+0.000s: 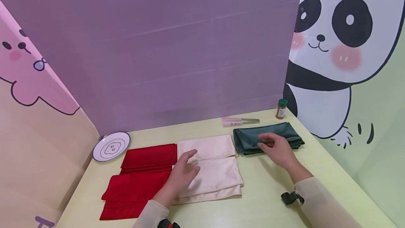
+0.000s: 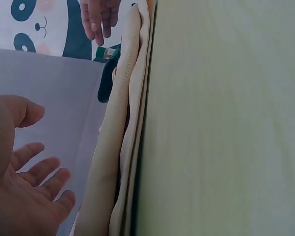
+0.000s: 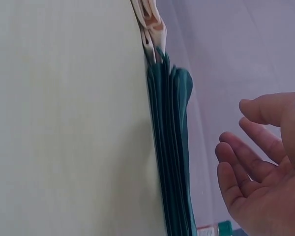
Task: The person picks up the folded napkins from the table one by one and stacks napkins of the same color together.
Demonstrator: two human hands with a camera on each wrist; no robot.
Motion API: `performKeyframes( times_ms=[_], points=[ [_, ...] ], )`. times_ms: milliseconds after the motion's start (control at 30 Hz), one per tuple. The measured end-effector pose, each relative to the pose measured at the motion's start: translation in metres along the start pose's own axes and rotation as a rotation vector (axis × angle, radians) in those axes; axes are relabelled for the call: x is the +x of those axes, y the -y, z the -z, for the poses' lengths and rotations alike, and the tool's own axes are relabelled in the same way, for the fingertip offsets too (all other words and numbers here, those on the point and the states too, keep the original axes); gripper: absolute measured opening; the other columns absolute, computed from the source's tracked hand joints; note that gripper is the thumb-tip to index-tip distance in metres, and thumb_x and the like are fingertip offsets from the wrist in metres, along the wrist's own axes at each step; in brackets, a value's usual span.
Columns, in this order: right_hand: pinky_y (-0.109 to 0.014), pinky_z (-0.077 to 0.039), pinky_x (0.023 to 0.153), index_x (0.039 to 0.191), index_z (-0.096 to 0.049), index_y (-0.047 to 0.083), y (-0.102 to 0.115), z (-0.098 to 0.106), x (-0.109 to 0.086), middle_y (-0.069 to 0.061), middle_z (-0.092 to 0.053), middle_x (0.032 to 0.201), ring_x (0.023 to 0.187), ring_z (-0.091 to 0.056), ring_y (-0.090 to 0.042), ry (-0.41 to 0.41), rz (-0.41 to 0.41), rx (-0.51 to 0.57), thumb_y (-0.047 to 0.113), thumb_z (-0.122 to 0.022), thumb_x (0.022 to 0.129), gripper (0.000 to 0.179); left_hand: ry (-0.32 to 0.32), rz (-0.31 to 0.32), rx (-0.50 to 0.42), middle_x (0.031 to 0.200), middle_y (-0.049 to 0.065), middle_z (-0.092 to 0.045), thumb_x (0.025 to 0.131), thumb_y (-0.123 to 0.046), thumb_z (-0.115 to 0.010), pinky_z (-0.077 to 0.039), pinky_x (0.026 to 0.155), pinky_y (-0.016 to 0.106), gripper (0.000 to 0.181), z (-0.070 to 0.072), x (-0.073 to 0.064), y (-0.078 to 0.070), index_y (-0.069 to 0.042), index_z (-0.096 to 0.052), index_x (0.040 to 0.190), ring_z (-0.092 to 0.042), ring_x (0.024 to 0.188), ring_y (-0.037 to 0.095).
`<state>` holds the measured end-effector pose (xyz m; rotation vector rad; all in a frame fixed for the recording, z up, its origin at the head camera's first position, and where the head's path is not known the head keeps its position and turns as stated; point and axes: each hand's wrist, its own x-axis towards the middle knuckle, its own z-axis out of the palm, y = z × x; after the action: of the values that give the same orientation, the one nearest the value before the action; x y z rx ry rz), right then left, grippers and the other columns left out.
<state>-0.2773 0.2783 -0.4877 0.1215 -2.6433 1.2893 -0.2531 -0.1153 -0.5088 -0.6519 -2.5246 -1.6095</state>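
Over the cream folded cloths (image 1: 212, 175) hovers my left hand (image 1: 181, 175), its fingers loosely bent and holding nothing. In the left wrist view the same hand (image 2: 34, 177) shows an empty palm beside the layered cream fabric (image 2: 108, 162). My right hand (image 1: 278, 150) is raised just above the near side of a dark green folded cloth (image 1: 257, 136), thumb and fingers apart. The right wrist view shows that hand (image 3: 265, 157) with nothing in it and the green cloth (image 3: 169, 142) edge-on, in many layers. Red folded cloths (image 1: 139, 185) lie left of the cream ones.
A white plate (image 1: 111, 147) with a dark rim is at the table's back left. Tongs with pink handles (image 1: 232, 121) lie near the back edge. A small green-capped jar (image 1: 281, 109) stands at the back right corner. Printed curtains surround the table (image 1: 269, 200).
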Motion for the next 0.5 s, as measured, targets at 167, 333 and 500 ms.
performKeyframes(
  times_ms=[167, 333, 500],
  points=[
    [-0.054, -0.055, 0.093, 0.133, -0.068, 0.008, 0.009, -0.010, -0.005, -0.018, -0.069, 0.126, 0.113, -0.065, -0.037, 0.022, 0.035, 0.009, 0.022, -0.073, 0.101, 0.035, 0.010, -0.011, 0.055, 0.154, 0.007, -0.051, 0.097, -0.010, -0.072, -0.035, 0.118, 0.057, 0.058, 0.009, -0.009, 0.001, -0.009, -0.051, 0.151, -0.043, 0.146, 0.031],
    [-0.052, -0.054, 0.094, 0.130, -0.070, 0.010, 0.015, -0.022, -0.008, -0.013, -0.071, 0.121, 0.110, -0.066, -0.034, 0.042, 0.078, 0.013, 0.020, -0.075, 0.099, 0.033, 0.006, -0.023, 0.134, 0.153, 0.008, -0.052, 0.095, -0.009, -0.075, -0.039, 0.116, 0.057, 0.060, 0.018, -0.015, 0.005, -0.007, -0.051, 0.150, -0.046, 0.143, 0.032],
    [-0.052, -0.054, 0.095, 0.130, -0.069, 0.007, 0.022, -0.032, -0.009, -0.015, -0.071, 0.121, 0.111, -0.067, -0.034, 0.066, 0.091, 0.030, 0.020, -0.076, 0.098, 0.035, -0.006, -0.020, 0.191, 0.151, 0.010, -0.053, 0.093, -0.006, -0.078, -0.042, 0.114, 0.057, 0.059, 0.029, -0.020, 0.009, -0.008, -0.055, 0.147, -0.049, 0.141, 0.032]
  ],
)
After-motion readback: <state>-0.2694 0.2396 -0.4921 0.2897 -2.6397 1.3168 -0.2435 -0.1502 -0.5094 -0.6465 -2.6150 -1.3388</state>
